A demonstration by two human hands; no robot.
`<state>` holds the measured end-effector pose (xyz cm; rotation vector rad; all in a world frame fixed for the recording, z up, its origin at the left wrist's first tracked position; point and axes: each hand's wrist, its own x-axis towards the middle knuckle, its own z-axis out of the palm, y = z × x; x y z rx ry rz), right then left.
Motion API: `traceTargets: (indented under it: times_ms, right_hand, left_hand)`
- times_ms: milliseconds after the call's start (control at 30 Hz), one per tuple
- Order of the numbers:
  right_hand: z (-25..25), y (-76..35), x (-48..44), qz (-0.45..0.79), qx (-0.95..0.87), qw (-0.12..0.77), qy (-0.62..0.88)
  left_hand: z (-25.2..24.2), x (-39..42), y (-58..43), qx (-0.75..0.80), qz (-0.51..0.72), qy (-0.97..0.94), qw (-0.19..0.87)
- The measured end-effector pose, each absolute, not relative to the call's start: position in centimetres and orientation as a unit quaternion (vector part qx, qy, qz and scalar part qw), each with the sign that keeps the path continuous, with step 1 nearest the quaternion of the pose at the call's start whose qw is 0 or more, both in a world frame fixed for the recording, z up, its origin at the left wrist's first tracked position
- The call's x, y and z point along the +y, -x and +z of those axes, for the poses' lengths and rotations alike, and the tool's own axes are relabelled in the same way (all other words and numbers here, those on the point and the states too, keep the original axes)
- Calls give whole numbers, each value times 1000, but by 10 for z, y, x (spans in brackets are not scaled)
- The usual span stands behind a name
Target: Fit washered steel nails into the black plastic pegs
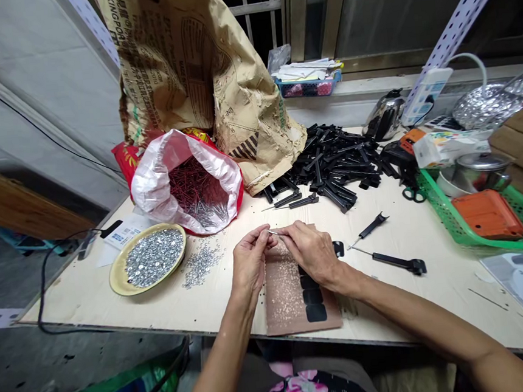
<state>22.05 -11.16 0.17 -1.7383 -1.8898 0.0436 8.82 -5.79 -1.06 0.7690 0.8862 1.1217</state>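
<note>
My left hand (250, 259) is closed in a pinch at the left end of a thin metal rod (274, 233). From the other side, the fingers of my right hand (311, 254) are closed on the same rod; whatever else lies inside them is hidden. Below both hands lies a brown board (286, 319) with pale speckles. Black rounded squares (316, 312) run in a row along its right part, partly covered by my right hand. Small silvery metal pieces (200, 265) are scattered on the table left of my left hand.
A yellow bowl (119, 284) of metal washers and a white-lined bag (150, 184) of nails stand left. Black plastic parts (336, 162) are heaped behind, near a large paper sack (244, 100). Two black-handled pieces (398, 262) with metal rods lie right, before a green basket (447, 222).
</note>
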Motion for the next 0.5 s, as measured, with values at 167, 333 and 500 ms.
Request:
traceTargets:
  times_ms: [167, 333, 500]
  right_hand:
    - [-5, -219, -112, -28, -715, 262, 648]
    - [-9, -221, -112, -32, -716, 260, 647]
    - [-9, -224, -113, 34, -719, 294, 629]
  left_hand:
    - [-17, -61, -87, 433, 502, -419, 620]
    - [-20, -63, -85, 482, 484, -499, 533]
    - [-18, -65, -85, 479, 477, -509, 532]
